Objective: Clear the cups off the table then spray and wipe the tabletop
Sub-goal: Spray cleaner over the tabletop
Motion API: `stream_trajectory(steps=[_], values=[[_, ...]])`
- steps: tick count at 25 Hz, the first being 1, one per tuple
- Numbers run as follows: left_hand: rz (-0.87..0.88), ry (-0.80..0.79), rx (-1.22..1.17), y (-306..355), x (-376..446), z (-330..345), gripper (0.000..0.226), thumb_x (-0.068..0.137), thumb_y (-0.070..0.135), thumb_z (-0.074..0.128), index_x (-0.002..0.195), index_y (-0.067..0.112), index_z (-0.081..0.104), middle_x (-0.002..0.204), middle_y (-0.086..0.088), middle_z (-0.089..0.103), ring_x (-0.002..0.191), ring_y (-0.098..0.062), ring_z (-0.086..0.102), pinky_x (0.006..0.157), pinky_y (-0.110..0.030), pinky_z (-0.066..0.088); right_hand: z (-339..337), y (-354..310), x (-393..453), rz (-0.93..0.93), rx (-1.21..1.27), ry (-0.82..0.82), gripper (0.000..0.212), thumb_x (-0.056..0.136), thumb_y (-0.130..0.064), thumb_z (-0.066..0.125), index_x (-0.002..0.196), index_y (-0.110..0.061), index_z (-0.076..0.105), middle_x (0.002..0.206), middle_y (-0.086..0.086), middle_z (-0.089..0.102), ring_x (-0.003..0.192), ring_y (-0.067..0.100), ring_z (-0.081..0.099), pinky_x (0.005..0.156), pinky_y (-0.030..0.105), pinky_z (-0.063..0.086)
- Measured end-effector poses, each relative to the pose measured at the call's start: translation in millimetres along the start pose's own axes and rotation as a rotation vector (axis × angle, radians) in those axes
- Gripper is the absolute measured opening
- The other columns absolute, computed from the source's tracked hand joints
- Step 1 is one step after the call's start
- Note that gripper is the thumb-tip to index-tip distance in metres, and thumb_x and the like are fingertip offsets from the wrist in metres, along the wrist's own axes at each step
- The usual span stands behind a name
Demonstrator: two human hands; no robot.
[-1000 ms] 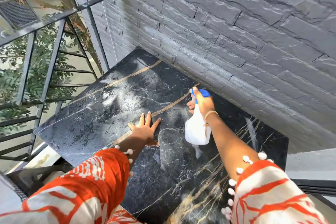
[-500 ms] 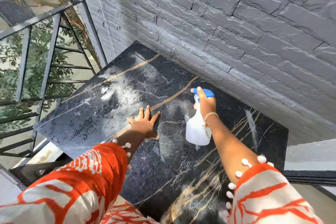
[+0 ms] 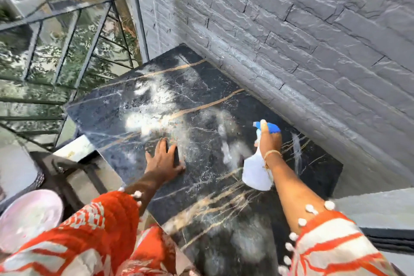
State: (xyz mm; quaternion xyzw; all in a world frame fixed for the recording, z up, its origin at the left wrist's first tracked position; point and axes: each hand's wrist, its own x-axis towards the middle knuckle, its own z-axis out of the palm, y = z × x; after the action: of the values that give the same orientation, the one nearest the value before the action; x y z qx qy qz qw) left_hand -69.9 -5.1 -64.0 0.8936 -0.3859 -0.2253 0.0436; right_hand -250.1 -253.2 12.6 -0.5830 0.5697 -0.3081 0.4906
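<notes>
One white, blue-headed spray bottle (image 3: pixel 255 172) above tabletop (image 3: pixel 201 208).

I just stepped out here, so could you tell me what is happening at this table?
A person is cleaning the black marble tabletop. The right hand grips a white spray bottle with a blue nozzle, aimed over the surface. The left hand rests flat on the marble. No cups are on it, and no cloth is in view.

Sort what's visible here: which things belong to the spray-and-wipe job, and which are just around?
In use:
spray bottle, held in right hand
marble tabletop, left hand resting flat on it

Just around:
metal railing
stone wall
pink round object, lower left
</notes>
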Motion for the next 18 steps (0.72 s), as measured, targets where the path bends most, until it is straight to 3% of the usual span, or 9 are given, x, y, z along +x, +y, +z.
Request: stream_trajectory(steps=[3,5,9,12,15,18], values=[[-0.065,0.024,-0.016,11,-33,15,0.091,0.075,0.063,0.065,0.147,0.023,0.025,0.16,-0.013,0.004,0.149,-0.028,0.002,0.112,-0.065,0.017,-16,6,-21,-0.035,-0.027,-0.054,0.035,0.098,-0.027,0.052,0.068,-0.016,0.063,0.053,0.002,0.049,0.03,0.003,0.042,0.037,0.018,0.037],[-0.109,0.042,-0.038,16,-57,20,0.091,0.075,0.062,0.066,0.146,0.023,0.025,0.161,-0.013,0.001,0.149,-0.027,0.001,0.111,-0.064,0.02,-22,13,-35,-0.019,-0.008,-0.154,0.034,0.1,-0.018,0.05,0.069,-0.009,0.064,0.043,-0.007,0.049,0.028,0.003,0.042,0.032,0.014,0.036],[-0.172,0.018,-0.05,8,-97,27,0.095,0.076,0.061,0.066,0.15,0.023,0.02,0.161,-0.013,-0.003,0.149,-0.028,0.001,0.114,-0.061,0.017,-20,23,-60,0.012,0.05,-0.135,0.031,0.098,-0.03,0.053,0.087,-0.008,0.072,0.043,-0.008,0.048,0.03,0.004,0.039,0.035,0.018,0.032],[-0.189,-0.029,-0.051,-9,-112,32,0.098,0.074,0.062,0.068,0.15,0.024,0.02,0.161,-0.012,-0.005,0.149,-0.029,0.001,0.113,-0.059,0.024,-16,25,-84,0.052,-0.016,-0.267,0.025,0.098,-0.028,0.053,0.087,-0.013,0.069,0.045,-0.008,0.057,0.031,0.006,0.049,0.036,0.021,0.041],[-0.192,-0.075,-0.014,-19,-124,35,0.102,0.075,0.061,0.068,0.153,0.025,0.013,0.162,-0.011,-0.005,0.149,-0.029,0.003,0.111,-0.061,0.026,-10,32,-109,0.078,-0.002,-0.264,0.025,0.097,-0.029,0.055,0.082,-0.013,0.068,0.048,-0.004,0.051,0.036,0.014,0.042,0.038,0.022,0.038],[-0.134,-0.115,0.043,-24,-139,35,0.103,0.077,0.061,0.066,0.154,0.025,0.008,0.162,-0.009,-0.006,0.149,-0.029,0.003,0.11,-0.064,0.026,-6,46,-133,0.169,-0.127,-0.513,0.025,0.095,-0.034,0.057,0.086,-0.014,0.069,0.04,-0.006,0.054,0.039,0.017,0.053,0.051,0.024,0.045]])
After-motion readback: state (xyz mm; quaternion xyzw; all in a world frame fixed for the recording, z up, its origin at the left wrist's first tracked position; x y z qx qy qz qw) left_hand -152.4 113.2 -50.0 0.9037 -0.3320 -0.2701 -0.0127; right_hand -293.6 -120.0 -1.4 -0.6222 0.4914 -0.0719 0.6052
